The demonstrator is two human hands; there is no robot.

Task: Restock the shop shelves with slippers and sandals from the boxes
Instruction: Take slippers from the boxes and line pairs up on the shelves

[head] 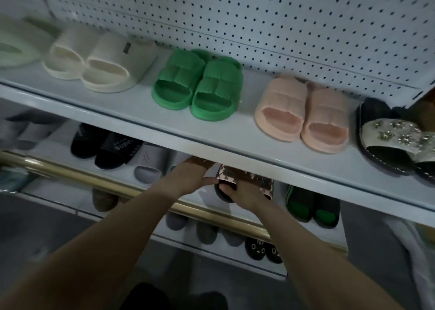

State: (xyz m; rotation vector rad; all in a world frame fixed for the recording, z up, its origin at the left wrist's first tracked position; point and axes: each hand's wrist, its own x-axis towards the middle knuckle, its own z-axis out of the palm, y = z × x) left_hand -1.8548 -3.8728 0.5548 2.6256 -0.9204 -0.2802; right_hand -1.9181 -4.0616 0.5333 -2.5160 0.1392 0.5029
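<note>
Dim shop aisle, white metal shelving backed by pegboard. Both arms reaching in under the upper shelf, hands close together on one patterned slipper with a black sole, at the middle shelf; resting or lifted, cannot tell. Clamped on it from the near side, the right hand, fingers hooked into the open end. At the slipper's left side, the left hand, thumb pressed to the edge of the strap, fingers curled partly out of sight under the shelf lip; gripping or not, cannot tell.

Just left of the hands on the middle shelf, a grey pair, then a black pair lettered "Super". To the right, a black pair with green insoles. Across the front, passing under both forearms, a brass rail. Below it, more grey slippers and a black pair with cat faces.

On the upper shelf, from left: a pale green slipper, blurred; a cream pair; a green pair; a pink pair; black sandals with beaded straps at the right edge. Each pair side by side and touching, set apart from the next.
</note>
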